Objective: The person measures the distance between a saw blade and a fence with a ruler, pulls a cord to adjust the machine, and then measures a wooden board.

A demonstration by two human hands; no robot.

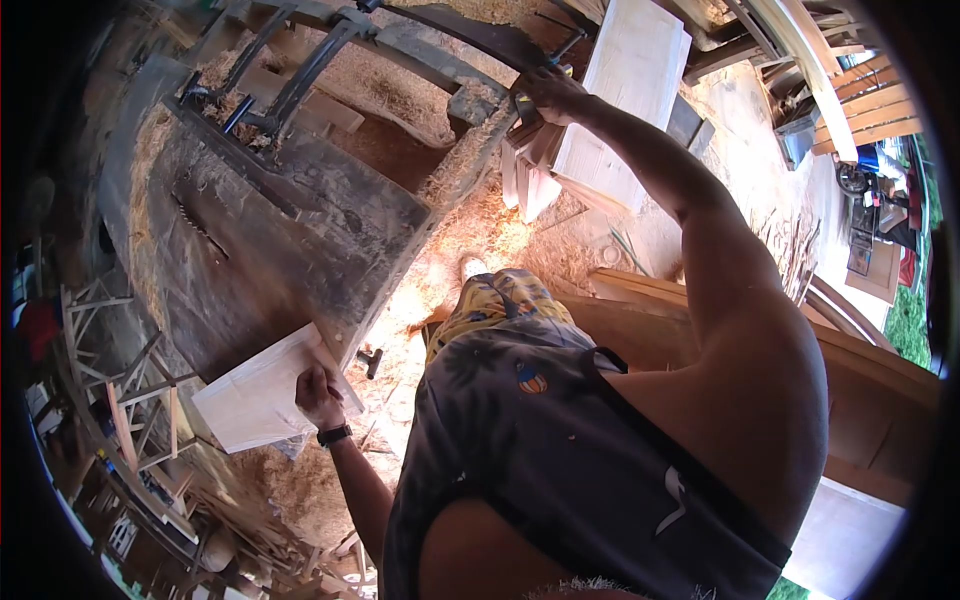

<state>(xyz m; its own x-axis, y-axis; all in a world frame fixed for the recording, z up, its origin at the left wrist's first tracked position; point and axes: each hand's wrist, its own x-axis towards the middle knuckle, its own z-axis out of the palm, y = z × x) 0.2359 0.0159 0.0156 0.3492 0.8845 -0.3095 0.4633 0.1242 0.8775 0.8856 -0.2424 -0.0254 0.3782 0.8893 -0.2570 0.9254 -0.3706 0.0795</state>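
Note:
A pale wooden board (255, 400) lies across the near corner of a dark, dusty machine table (330, 215), partly overhanging its edge. My left hand (318, 393), with a dark watch on the wrist, is at the board's near end with its fingers curled onto it. My right arm stretches out to the far corner of the machine. There my right hand (550, 97) is closed at a small dark part, which the fingers mostly hide. Right beside that hand is a stack of pale planks (610, 120), with several short wood pieces (530, 180) below it.
A dark metal frame (290, 90) rises from the machine's far side. Sawdust and shavings (480, 225) cover the ground around my feet. A long wooden piece (640, 325) lies to my right. Scrap wood (240, 510) is piled at lower left, and a motorcycle (855, 180) stands far right.

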